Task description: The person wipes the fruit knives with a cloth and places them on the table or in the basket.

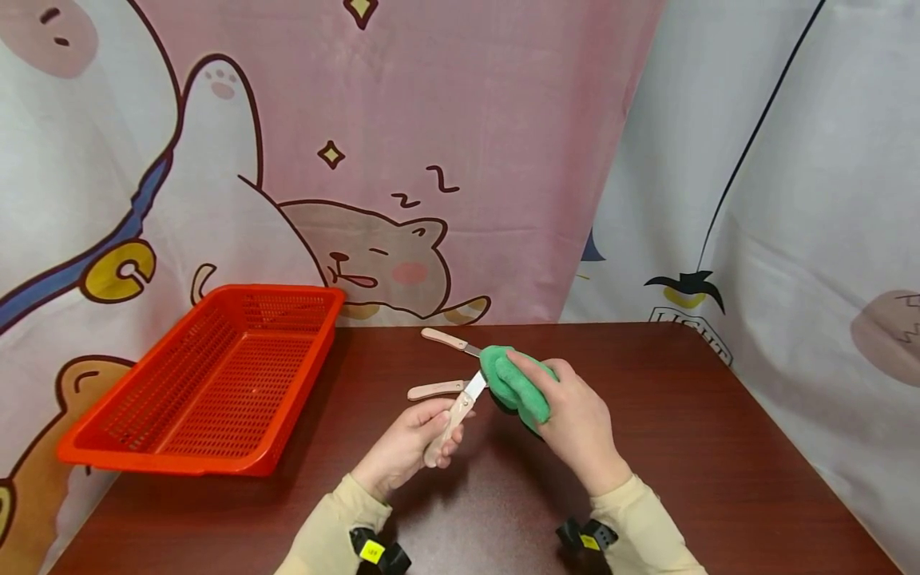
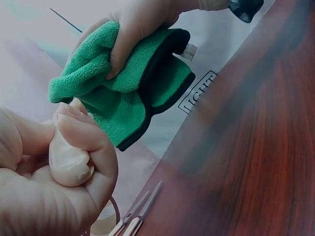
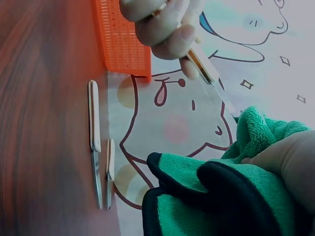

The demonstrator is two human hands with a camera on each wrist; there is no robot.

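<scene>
Head view: a knife is held by its pale handle in the left hand, with the fingers wrapped around it. Its blade is pointed up at a green cloth, and the blade's tip is hidden there. The cloth is gripped in a bunch by the right hand. A black edge and a small white tag can be seen on the cloth. Past the hands, a second knife and a third knife are laid near each other on the brown bench. Off to the left, a red basket is seen.
</scene>
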